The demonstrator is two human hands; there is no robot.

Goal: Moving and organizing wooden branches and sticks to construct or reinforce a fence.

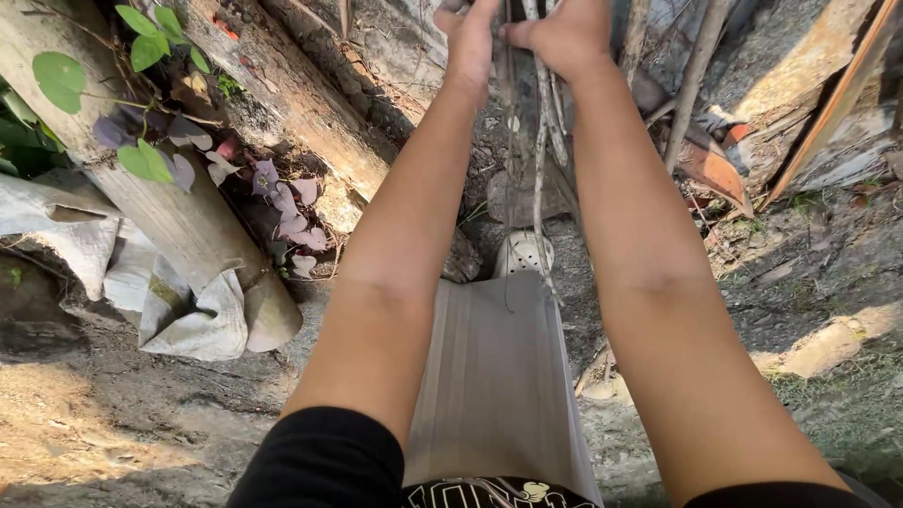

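Logs [179,216]: two thick trunks slanting from upper left toward centre, pale sacking [193,325] under the nearer end
Ground [103,423]: bare grey soil, lower left and right edges
Leg [494,386]: grey trouser, centre bottom, white shoe [523,252] at its tip
Stems [539,160]: bundle of thin dry stalks, top centre, long axis running up-down, hanging toward the shoe
Left hand [467,38]: top centre, clenched on the stems, just left of them
Right hand [564,36]: top centre, clasping the same bundle from the right, level with the left, equally near
Leaves [150,42]: green and purple, upper left
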